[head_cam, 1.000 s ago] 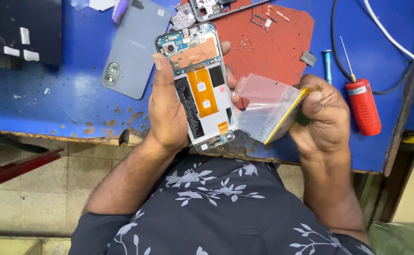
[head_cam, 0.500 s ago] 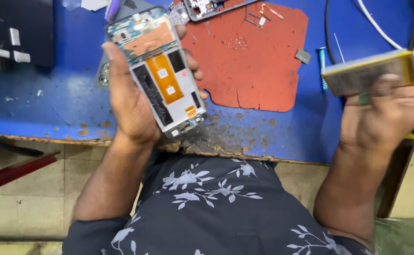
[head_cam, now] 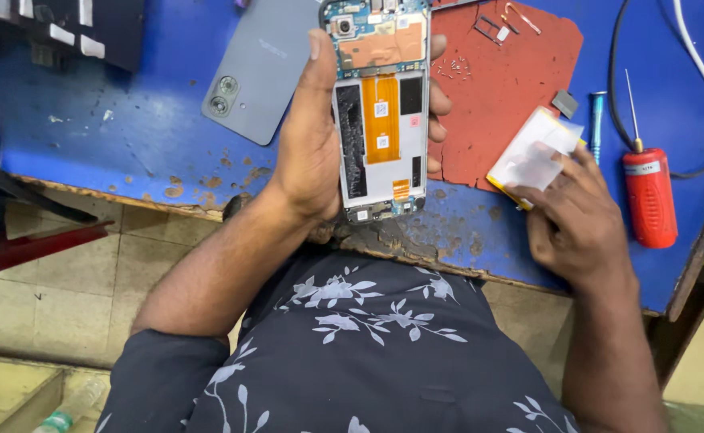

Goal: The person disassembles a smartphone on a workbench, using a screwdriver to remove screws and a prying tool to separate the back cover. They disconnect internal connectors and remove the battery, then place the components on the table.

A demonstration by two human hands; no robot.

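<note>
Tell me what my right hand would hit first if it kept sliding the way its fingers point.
Your right hand already rests on the plastic pouch; past it, probably the red mat, though depth is unclear.

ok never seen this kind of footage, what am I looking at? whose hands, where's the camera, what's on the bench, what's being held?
There is no machine here: a person works with bare hands, and the one camera sits on their head, looking down over their chest at a blue workbench.

The left hand holds an opened phone, back cover off, with an orange ribbon cable down its middle. The right hand rests on a small clear plastic bag with a flat pale, yellow-edged part inside, lying at the edge of a red mat.

Also on the bench: a grey back cover with two camera holes, a red cylindrical tool with a thin tip, a blue-handled tool, and small parts on the mat.
</note>
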